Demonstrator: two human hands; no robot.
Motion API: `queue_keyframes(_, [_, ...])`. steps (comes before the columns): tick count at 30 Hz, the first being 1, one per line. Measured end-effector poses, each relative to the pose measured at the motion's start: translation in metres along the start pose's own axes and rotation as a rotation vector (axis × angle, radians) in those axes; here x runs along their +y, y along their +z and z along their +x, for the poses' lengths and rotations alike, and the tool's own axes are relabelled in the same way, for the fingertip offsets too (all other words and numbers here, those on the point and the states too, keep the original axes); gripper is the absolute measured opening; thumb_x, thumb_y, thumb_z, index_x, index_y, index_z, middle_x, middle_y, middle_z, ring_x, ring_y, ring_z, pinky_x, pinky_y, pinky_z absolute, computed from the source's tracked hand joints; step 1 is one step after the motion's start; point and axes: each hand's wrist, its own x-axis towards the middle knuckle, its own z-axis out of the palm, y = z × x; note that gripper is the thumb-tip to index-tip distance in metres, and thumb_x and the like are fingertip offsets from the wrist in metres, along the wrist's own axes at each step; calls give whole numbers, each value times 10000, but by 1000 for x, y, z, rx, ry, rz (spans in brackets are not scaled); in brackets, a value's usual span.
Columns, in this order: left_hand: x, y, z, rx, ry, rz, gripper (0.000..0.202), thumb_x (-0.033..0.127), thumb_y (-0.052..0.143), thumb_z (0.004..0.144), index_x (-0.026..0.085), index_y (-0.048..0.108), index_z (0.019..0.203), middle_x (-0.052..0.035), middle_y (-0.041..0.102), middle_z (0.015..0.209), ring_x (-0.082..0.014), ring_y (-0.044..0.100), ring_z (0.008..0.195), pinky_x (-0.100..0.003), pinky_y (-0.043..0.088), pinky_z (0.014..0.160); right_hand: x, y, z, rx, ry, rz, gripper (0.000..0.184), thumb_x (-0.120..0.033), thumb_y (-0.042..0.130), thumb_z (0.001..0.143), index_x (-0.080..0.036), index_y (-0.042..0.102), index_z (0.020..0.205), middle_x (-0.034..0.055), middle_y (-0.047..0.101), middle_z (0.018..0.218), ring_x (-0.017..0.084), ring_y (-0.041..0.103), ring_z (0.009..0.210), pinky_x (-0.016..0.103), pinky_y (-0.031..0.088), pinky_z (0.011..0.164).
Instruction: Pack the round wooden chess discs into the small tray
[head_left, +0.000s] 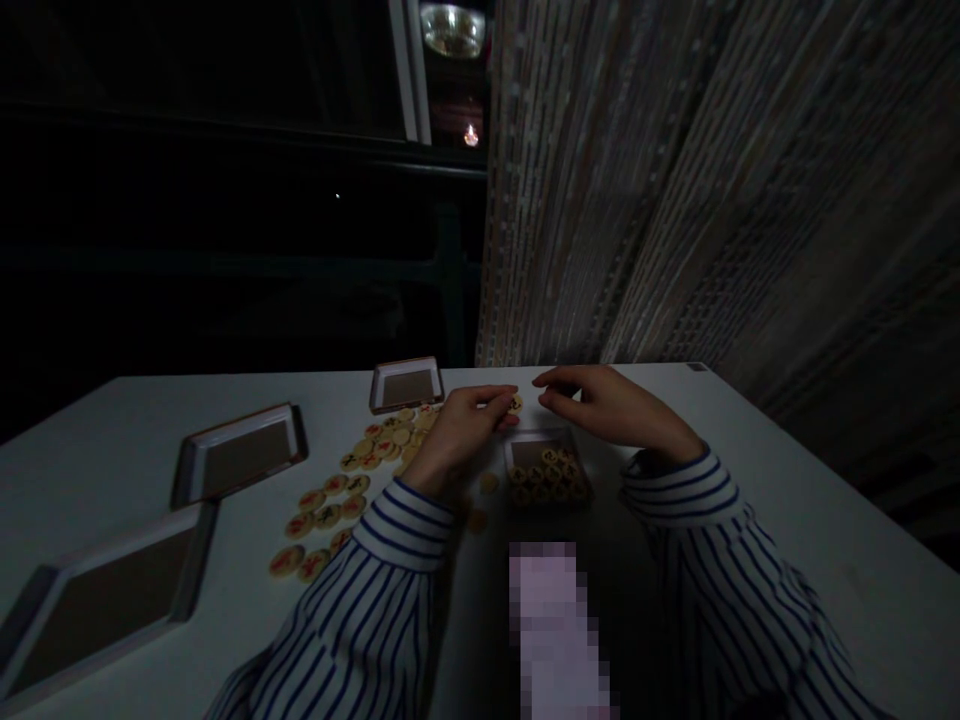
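Note:
Between the fingertips of my left hand (pixel 466 428) is a round Chinese chess piece (pixel 517 404) with a dark character on it. My right hand (pixel 611 405) hovers just to the right, apart from that piece, its thumb and fingers spread and holding nothing. Below both hands lies a small open box (pixel 586 448), with several chess pieces (pixel 551 475) in rows in its nearer part. Many loose pieces (pixel 386 440), red-marked, dark-marked and plain-faced, spread over the table left of my left hand. A plain-looking piece (pixel 489 483) lies beside the box.
Three shallow trays stand on the white table (pixel 757 560): a small one (pixel 407 386) at the back, a middle one (pixel 240 455) and a large one (pixel 112 600) at left. A pixelated pink patch (pixel 555 630) covers the near side. A string curtain (pixel 600 180) hangs behind.

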Motion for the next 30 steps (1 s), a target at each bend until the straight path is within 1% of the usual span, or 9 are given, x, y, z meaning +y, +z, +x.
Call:
queue_keyframes(4, [2,-2,-1,-7,-69,10,238,169,566,747,114,628,970,-54,674,812,-110,616,696,-227,459,656,4,9,6,20,-48,-38,286,-238,463,813,-174,612,1049,46,660,943,153,589,823,244,410,693])
queue_keyframes(7, [4,-2,-2,-1,-69,0,241,159,584,730,112,610,964,-40,666,768,-101,610,655,-218,451,620,6,14,8,23,-74,-40,280,-219,469,805,-179,617,1040,42,662,917,151,586,812,248,408,696])
queue_keyframes(10, [1,-1,0,4,-42,-29,213,155,592,714,113,584,923,-6,640,649,-91,591,599,-210,435,588,6,18,9,11,-98,-27,288,-245,491,797,-174,609,1050,45,656,915,144,582,787,249,408,686])
queue_keyframes(13, [-3,0,2,5,-22,-23,150,175,622,677,114,569,803,15,610,569,-86,563,547,-206,416,553,7,20,10,0,-103,-59,305,-277,511,789,-166,601,1058,56,648,929,147,575,784,256,408,691])
queue_keyframes(17, [-4,2,2,15,-11,-31,124,182,638,649,120,562,725,22,603,558,-82,549,533,-206,407,546,9,23,9,-19,-110,-118,310,-295,522,788,-174,592,1065,58,638,943,153,568,806,264,400,720])
queue_keyframes(22, [-2,3,1,7,-34,-18,103,172,628,662,125,556,719,22,607,547,-80,544,516,-206,405,544,8,23,9,-38,-113,-166,303,-313,531,788,-173,594,1050,63,629,952,163,557,842,268,389,728])
queue_keyframes(26, [-2,3,2,-9,-44,-6,90,149,620,663,127,552,717,9,622,564,-93,567,541,-214,418,557,8,24,9,-55,-119,-188,300,-327,524,792,-166,597,1034,70,626,949,167,554,846,269,382,731])
queue_keyframes(30, [-3,5,3,0,-60,11,79,147,621,654,132,551,689,12,610,539,-92,555,512,-212,418,527,7,26,9,-55,-128,-211,304,-339,520,793,-167,594,1032,68,628,954,166,554,833,268,378,716])
